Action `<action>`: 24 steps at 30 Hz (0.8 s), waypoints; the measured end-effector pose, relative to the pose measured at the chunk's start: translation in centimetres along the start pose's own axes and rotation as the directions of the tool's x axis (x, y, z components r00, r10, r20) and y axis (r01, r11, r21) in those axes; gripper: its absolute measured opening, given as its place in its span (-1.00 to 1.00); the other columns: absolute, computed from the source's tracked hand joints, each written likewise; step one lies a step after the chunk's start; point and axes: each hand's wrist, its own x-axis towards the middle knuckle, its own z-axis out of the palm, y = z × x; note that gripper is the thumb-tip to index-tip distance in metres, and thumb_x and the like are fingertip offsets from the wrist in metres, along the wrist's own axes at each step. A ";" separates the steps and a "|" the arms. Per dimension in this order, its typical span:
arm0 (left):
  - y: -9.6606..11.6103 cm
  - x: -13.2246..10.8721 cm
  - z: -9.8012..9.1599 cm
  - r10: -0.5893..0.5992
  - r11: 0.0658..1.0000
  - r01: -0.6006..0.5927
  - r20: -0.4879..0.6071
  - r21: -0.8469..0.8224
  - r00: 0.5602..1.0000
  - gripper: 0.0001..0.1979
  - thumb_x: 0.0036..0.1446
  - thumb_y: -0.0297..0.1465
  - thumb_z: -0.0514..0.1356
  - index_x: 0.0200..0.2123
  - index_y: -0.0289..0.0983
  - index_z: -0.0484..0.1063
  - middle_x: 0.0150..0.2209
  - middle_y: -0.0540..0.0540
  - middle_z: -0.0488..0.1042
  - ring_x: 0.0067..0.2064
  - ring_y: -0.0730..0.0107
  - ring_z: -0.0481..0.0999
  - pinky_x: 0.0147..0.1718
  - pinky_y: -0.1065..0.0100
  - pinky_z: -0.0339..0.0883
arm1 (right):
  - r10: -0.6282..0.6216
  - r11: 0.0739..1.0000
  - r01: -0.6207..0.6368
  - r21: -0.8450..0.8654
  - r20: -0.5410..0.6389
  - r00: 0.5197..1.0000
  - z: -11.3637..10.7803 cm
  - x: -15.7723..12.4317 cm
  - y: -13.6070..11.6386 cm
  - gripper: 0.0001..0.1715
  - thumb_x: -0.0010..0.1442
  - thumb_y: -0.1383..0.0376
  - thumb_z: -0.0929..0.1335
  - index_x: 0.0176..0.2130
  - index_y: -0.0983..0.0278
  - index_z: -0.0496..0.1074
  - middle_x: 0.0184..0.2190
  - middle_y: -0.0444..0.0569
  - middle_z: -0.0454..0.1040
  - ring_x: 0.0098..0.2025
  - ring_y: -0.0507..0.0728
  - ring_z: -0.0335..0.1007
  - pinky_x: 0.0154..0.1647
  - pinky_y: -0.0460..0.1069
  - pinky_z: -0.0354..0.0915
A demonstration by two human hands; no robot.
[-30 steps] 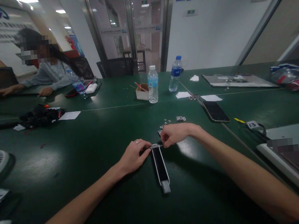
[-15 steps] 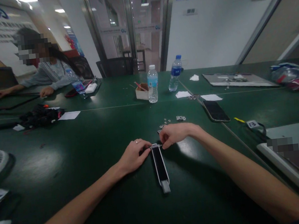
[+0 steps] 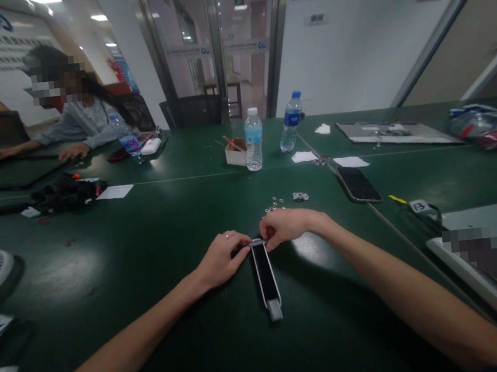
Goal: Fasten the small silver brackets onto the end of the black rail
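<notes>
Glossy green worktop (image 3: 147, 232); the curled right hand (image 3: 283, 225) hides its grip's hold; left hand (image 3: 221, 261), grip pinched closed. Between, toward six o'clock, a flat white-rimmed black strip (image 3: 265, 274), crossed by a slim metal crossbar (image 3: 258, 243), its nine-o'clock tip in the left pinch.

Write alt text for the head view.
A person's left hand and right hand work at the far end of a narrow black, white-edged strip on a green table; small parts, a phone and bottles are beyond.

Lies on the green tabletop (image 3: 164, 224) as a slim black-faced strip (image 3: 265, 273), white-edged, pale tab (image 3: 275, 310) nearest.
</notes>
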 end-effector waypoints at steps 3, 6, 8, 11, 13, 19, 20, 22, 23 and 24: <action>0.0 0.0 0.0 -0.012 1.000 0.012 0.009 0.000 1.000 -0.80 0.26 -0.39 0.07 -0.11 -0.27 0.43 -0.20 -0.07 0.44 -0.20 0.28 0.40 -0.19 0.23 0.29 | 0.024 0.999 -0.025 0.035 0.036 0.999 -0.4 -0.4 -0.1 -0.65 0.05 0.20 0.43 -0.18 0.35 0.44 -0.29 -0.06 0.46 -0.30 0.07 0.36 -0.37 -0.07 0.20; 0.0 0.0 -0.1 -0.015 1.000 0.015 0.007 -0.003 1.000 -0.80 0.26 -0.39 0.07 -0.10 -0.27 0.42 -0.19 -0.07 0.45 -0.20 0.28 0.41 -0.19 0.23 0.30 | 0.047 0.998 -0.051 0.048 0.069 0.997 -0.7 -0.7 -0.1 -0.63 0.08 0.22 0.40 -0.12 0.35 0.44 -0.24 -0.03 0.48 -0.26 0.08 0.38 -0.32 -0.07 0.22; 0.0 0.0 -0.1 -0.009 1.000 0.009 0.008 -0.006 1.000 -0.80 0.26 -0.39 0.07 -0.10 -0.26 0.42 -0.19 -0.07 0.45 -0.18 0.27 0.41 -0.17 0.22 0.29 | 0.036 0.999 -0.038 0.026 0.070 0.997 -0.7 -0.7 0.0 -0.68 0.14 0.23 0.36 -0.13 0.36 0.45 -0.25 -0.02 0.48 -0.27 0.08 0.38 -0.32 -0.06 0.23; 0.1 0.1 -0.2 -0.005 1.000 0.005 0.015 -0.006 1.000 -0.81 0.26 -0.40 0.07 -0.12 -0.26 0.42 -0.19 -0.07 0.46 -0.16 0.27 0.42 -0.15 0.21 0.29 | -0.007 1.000 0.007 -0.009 0.053 0.999 -0.5 -0.5 0.0 -0.71 0.16 0.22 0.34 -0.16 0.36 0.46 -0.29 -0.02 0.49 -0.30 0.07 0.38 -0.34 -0.06 0.22; 0.2 0.1 -0.2 -0.005 1.000 0.005 0.016 -0.009 1.000 -0.82 0.26 -0.40 0.07 -0.12 -0.27 0.42 -0.19 -0.07 0.46 -0.16 0.27 0.42 -0.16 0.21 0.29 | -0.035 0.999 0.035 -0.004 0.041 0.999 -0.5 -0.4 0.2 -0.71 0.15 0.21 0.35 -0.17 0.34 0.46 -0.28 -0.03 0.50 -0.29 0.07 0.39 -0.34 -0.06 0.23; 0.2 0.0 -0.2 -0.012 1.000 0.012 0.009 -0.016 1.000 -0.80 0.27 -0.40 0.06 -0.09 -0.26 0.41 -0.18 -0.07 0.45 -0.18 0.27 0.41 -0.17 0.22 0.29 | 0.037 0.999 -0.043 -0.025 -0.214 0.976 -2.2 -1.6 2.6 -0.73 0.10 0.20 0.38 -0.19 0.27 0.47 -0.27 -0.05 0.52 -0.28 0.09 0.42 -0.32 -0.06 0.25; 0.1 0.0 -0.2 -0.013 1.000 0.013 0.011 -0.018 1.000 -0.79 0.27 -0.39 0.06 -0.08 -0.25 0.41 -0.17 -0.07 0.45 -0.18 0.27 0.41 -0.17 0.22 0.29 | 0.075 0.994 -0.098 -0.056 -0.315 0.946 -2.4 -1.7 3.3 -0.76 0.12 0.24 0.36 -0.20 0.28 0.48 -0.28 -0.03 0.52 -0.28 0.10 0.42 -0.32 -0.05 0.26; 0.0 0.0 -0.1 -0.019 1.000 0.020 0.015 -0.024 1.000 -0.79 0.27 -0.39 0.07 -0.07 -0.25 0.40 -0.16 -0.07 0.44 -0.18 0.28 0.41 -0.18 0.23 0.30 | 0.144 0.964 -0.233 -0.126 -0.488 0.861 -2.7 -1.5 4.8 -0.80 0.14 0.33 0.31 -0.21 0.29 0.49 -0.29 0.01 0.52 -0.27 0.12 0.42 -0.27 -0.03 0.26; 0.0 0.0 -0.1 -0.024 0.999 0.024 0.014 -0.026 1.000 -0.79 0.27 -0.39 0.07 -0.06 -0.26 0.39 -0.17 -0.07 0.44 -0.19 0.29 0.41 -0.19 0.24 0.30 | 0.170 0.944 -0.293 -0.153 -0.536 0.827 -2.7 -1.3 5.5 -0.79 0.13 0.37 0.30 -0.21 0.29 0.49 -0.28 0.03 0.52 -0.25 0.13 0.42 -0.24 -0.02 0.25; 0.0 0.0 -0.1 -0.028 0.999 0.028 0.012 -0.027 1.000 -0.79 0.26 -0.40 0.08 -0.06 -0.26 0.39 -0.17 -0.07 0.44 -0.20 0.29 0.41 -0.20 0.24 0.30 | 0.183 0.926 -0.332 -0.178 -0.559 0.809 -2.6 -1.0 6.1 -0.77 0.13 0.39 0.30 -0.21 0.30 0.49 -0.27 0.04 0.52 -0.23 0.15 0.42 -0.22 -0.02 0.25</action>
